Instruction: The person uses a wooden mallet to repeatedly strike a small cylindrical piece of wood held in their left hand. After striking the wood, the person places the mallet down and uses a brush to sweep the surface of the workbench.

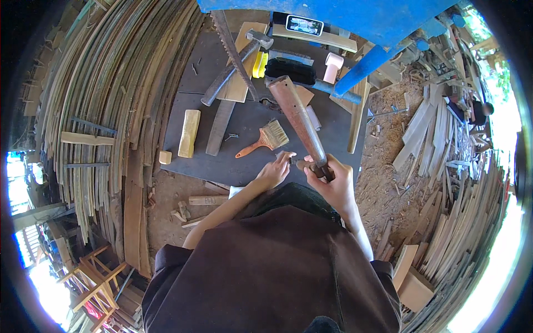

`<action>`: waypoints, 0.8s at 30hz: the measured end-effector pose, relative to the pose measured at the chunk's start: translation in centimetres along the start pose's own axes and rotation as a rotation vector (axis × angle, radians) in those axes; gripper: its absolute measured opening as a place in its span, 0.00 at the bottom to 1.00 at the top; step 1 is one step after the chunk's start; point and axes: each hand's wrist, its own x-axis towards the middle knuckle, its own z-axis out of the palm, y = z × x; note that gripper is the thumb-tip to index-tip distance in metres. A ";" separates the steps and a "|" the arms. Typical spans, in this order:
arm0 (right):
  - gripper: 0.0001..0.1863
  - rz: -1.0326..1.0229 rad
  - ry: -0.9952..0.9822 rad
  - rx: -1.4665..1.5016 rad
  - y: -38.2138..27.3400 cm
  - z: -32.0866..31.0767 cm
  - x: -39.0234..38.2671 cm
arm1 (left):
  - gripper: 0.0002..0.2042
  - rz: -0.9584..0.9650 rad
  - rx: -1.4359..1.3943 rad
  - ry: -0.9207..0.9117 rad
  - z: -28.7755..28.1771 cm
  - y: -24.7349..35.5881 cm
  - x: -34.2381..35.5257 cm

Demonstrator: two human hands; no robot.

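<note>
My right hand (pixel 336 183) is closed around the lower end of a long reddish-brown tube-like tool (pixel 298 116) with dark metal parts at that end; it slants up over the dark board (pixel 244 172). My left hand (pixel 275 171) is just left of it, fingers curled at a short metal piece that I cannot make out clearly. A paintbrush (pixel 273 135) with a wooden handle lies above my left hand. Nearby are a pale wood block (pixel 189 133), a small wood piece (pixel 165 157), a few loose screws (pixel 233 136) and a grey strip (pixel 221 127).
Behind lie a saw (pixel 239 61), a hammer (pixel 233 72), a yellow item (pixel 260 65), a phone (pixel 304 25) and a blue metal frame (pixel 366 66). Stacked planks (pixel 100 94) flank the left, with chairs (pixel 97 283) lower down. Another person (pixel 472 111) is at the far right among timber offcuts (pixel 422 133).
</note>
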 end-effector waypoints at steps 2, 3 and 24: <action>0.09 -0.006 0.015 0.014 0.4 0.3 -0.1 | 0.12 0.015 0.035 -0.022 -0.4 0.1 0.3; 0.09 -0.009 0.007 0.005 0.3 0.2 0.0 | 0.12 0.033 0.033 -0.018 -0.3 -0.1 0.3; 0.12 0.053 0.043 0.045 0.7 -1.4 0.1 | 0.17 0.099 -0.026 0.053 -0.3 -3.0 0.7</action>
